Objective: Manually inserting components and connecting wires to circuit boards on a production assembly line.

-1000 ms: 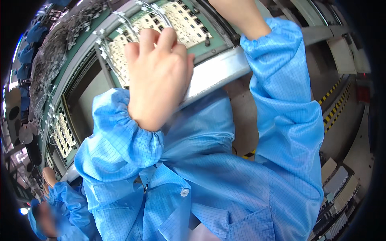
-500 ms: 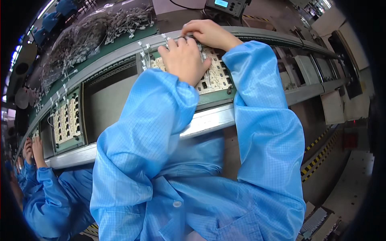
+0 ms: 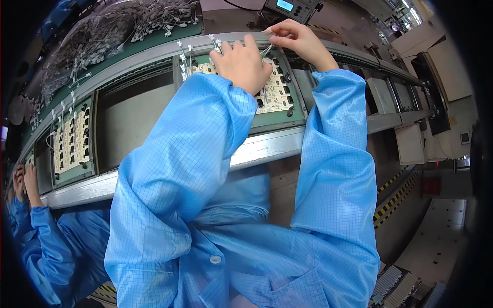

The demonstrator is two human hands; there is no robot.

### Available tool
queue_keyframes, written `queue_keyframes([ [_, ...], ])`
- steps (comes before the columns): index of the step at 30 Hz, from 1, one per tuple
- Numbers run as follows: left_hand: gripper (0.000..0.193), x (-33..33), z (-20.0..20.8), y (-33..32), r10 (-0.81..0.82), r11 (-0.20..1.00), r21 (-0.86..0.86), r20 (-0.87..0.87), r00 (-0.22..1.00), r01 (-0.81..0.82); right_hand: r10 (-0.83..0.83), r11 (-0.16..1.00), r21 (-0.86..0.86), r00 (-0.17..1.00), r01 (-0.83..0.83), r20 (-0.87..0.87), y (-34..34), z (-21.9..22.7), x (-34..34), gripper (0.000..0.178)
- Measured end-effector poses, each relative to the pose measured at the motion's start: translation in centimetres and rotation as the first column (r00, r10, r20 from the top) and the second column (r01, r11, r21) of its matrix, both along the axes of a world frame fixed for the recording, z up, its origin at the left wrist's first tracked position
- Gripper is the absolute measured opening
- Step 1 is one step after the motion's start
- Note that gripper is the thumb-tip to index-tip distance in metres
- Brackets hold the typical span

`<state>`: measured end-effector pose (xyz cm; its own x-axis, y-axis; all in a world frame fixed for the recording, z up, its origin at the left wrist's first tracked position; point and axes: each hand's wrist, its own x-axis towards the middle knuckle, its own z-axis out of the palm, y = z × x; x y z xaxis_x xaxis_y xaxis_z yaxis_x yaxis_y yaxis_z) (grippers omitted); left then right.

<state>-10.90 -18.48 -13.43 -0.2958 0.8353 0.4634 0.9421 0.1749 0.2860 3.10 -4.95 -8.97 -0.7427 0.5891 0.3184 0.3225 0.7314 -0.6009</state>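
My left hand rests palm down over a cream circuit board with rows of black parts, its fingers spread and its thumb apart. The board sits in a green carrier on the rail line. Beyond the far rail my right hand pinches the end of a white wire lead. That lead runs back toward the board beside my left hand, which hides where it meets the board. More white connectors on wires stick up past my left fingertips.
A second board lies in its carrier farther left, where a co-worker's hands are at work. Heaped wire leads and a plastic bag cover the green bench behind the rail. A dark device with a lit screen stands beyond.
My right hand has moved right, away from my left hand, and a white lead now shows stretched from its fingers. My left hand has shifted slightly right; the view has shifted a little.
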Motion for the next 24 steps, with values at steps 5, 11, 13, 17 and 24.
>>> queue_keyframes([
  [5, 0.035, -0.9, -0.1, 1.0, -0.036, 0.999, 0.041, -0.001, 0.999, 0.036, 0.032, 0.965, -0.257, 0.997, -0.050, -0.072, 1.1, -0.7, 0.1, 0.022],
  [11, 0.025, -0.7, -0.5, 1.5, -0.012, 0.999, 0.051, -0.083, 0.996, 0.016, -0.083, 0.984, -0.160, 0.995, 0.074, -0.052, 1.8, -2.0, -0.1, 0.020],
  [13, 0.026, -0.8, -0.4, 1.3, -0.024, 0.999, 0.027, -0.046, 0.999, 0.025, -0.127, 0.984, -0.127, 0.991, 0.121, -0.045, 1.3, -1.9, -0.5, 0.020],
  [17, 0.027, -1.0, -0.7, 1.2, -0.025, 0.996, 0.086, -0.036, 0.999, 0.028, -0.109, 0.982, -0.165, 0.986, 0.087, -0.127, 0.2, -1.1, -0.6, 0.022],
  [24, 0.025, -0.8, -1.2, 1.1, -0.071, 0.983, 0.169, -0.037, 0.997, 0.076, -0.155, 0.971, -0.201, 0.980, 0.128, -0.123, -0.7, -0.8, -0.2, 0.024],
])
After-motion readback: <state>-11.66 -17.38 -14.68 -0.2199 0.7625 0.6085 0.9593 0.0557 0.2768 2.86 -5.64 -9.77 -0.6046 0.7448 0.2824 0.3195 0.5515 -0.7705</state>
